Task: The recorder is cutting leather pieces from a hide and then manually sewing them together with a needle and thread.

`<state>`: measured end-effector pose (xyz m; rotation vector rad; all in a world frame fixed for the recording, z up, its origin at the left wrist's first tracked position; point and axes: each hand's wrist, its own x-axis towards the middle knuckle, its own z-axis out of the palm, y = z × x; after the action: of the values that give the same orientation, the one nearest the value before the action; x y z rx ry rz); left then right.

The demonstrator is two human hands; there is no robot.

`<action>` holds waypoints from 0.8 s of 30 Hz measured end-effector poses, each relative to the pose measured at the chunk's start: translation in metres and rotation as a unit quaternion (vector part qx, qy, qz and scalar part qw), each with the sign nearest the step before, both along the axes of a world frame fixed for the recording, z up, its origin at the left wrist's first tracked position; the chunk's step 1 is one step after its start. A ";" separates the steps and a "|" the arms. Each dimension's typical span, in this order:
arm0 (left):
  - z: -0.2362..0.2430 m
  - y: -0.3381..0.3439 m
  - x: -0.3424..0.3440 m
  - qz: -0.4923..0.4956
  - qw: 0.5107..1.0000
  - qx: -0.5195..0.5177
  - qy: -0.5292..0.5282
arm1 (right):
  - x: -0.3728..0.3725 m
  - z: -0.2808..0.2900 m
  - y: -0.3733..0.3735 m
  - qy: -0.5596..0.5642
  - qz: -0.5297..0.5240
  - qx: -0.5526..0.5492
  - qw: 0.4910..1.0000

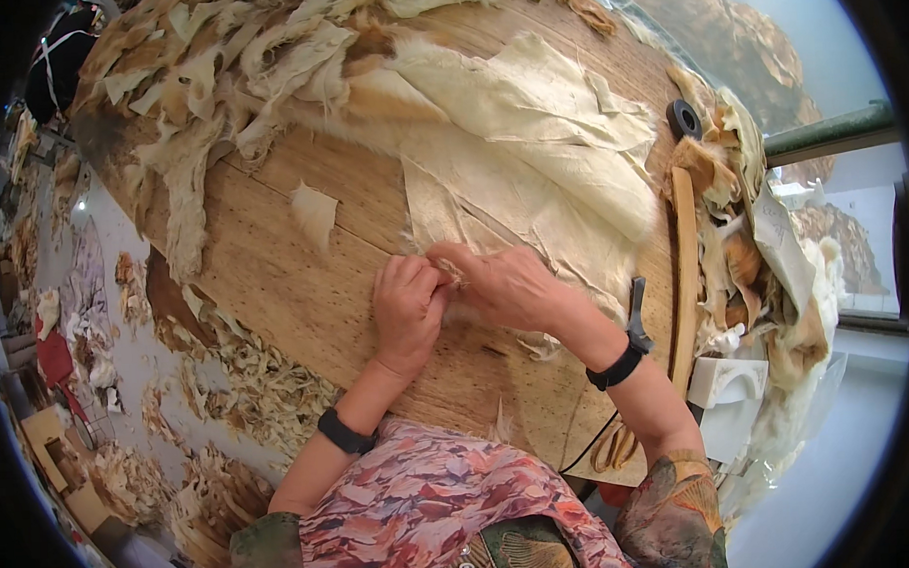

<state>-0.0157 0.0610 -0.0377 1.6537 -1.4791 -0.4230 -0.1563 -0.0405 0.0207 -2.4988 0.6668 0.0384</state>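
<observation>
My left hand (405,311) and my right hand (510,290) meet over the middle of the wooden table. Both have their fingers closed, with the fingertips together around a small furry scrap of hide (453,275). Most of that scrap is hidden by the fingers. Just beyond my right hand a large cream pelt (540,146) lies skin side up, creased and fringed with pale fur. Its near corner reaches close to my fingers. A small loose piece of hide (314,215) rests on the boards, left of the pelt and beyond my left hand.
Fur and hide scraps (227,67) are heaped along the table's far left. On the right are a black ring-shaped roll (684,120), a wooden strip (684,276), a grey-handled tool (638,313) by my wrist and a white moulded object (730,383). Scraps (253,386) also litter the lower left.
</observation>
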 end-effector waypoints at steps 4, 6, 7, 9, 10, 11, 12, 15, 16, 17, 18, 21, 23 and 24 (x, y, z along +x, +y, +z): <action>0.000 0.000 -0.001 0.006 1.000 -0.002 0.003 | -0.011 -0.005 0.007 -0.109 -0.036 -0.150 0.982; 0.002 -0.001 -0.002 0.005 1.000 -0.010 0.005 | -0.016 -0.011 0.008 -0.125 0.006 -0.174 0.977; 0.002 -0.002 -0.002 0.006 1.000 -0.017 0.007 | -0.017 -0.013 0.008 -0.140 0.050 -0.196 0.969; 0.002 -0.002 -0.001 0.002 1.000 -0.019 0.001 | -0.014 -0.014 0.011 -0.144 0.034 -0.193 0.970; 0.002 -0.002 -0.001 -0.001 1.000 -0.021 -0.004 | -0.013 -0.015 0.012 -0.147 0.018 -0.191 0.970; 0.003 -0.002 -0.001 0.000 1.000 -0.020 -0.005 | -0.012 -0.017 0.012 -0.148 0.019 -0.190 0.970; 0.004 -0.002 -0.001 -0.001 1.000 -0.016 -0.004 | -0.012 -0.018 0.011 -0.178 -0.020 -0.161 0.970; 0.005 -0.001 -0.001 -0.002 1.000 -0.011 -0.003 | -0.012 -0.011 0.005 -0.202 -0.065 -0.108 0.971; 0.005 -0.001 0.000 -0.003 1.000 -0.012 -0.002 | -0.013 -0.008 0.003 -0.196 -0.072 -0.085 0.974; 0.005 -0.001 -0.001 -0.004 1.000 -0.012 -0.002 | -0.015 -0.011 0.003 -0.195 -0.072 -0.085 0.974; 0.004 -0.001 -0.001 -0.003 1.000 -0.012 -0.004 | -0.017 -0.016 0.002 -0.203 -0.048 -0.087 0.974; 0.003 -0.002 -0.002 -0.002 1.000 -0.016 -0.006 | -0.017 -0.027 0.005 -0.202 -0.022 -0.086 0.975; 0.003 -0.002 -0.002 -0.001 1.000 -0.020 -0.007 | -0.014 -0.028 0.007 -0.193 -0.020 -0.083 0.977; 0.003 -0.002 -0.001 -0.001 1.000 -0.017 -0.009 | -0.012 -0.028 0.008 -0.186 -0.015 -0.097 0.978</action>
<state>-0.0172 0.0590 -0.0346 1.6336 -1.4928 -0.3825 -0.1678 -0.0327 -0.0070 -2.5774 0.5720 -0.5156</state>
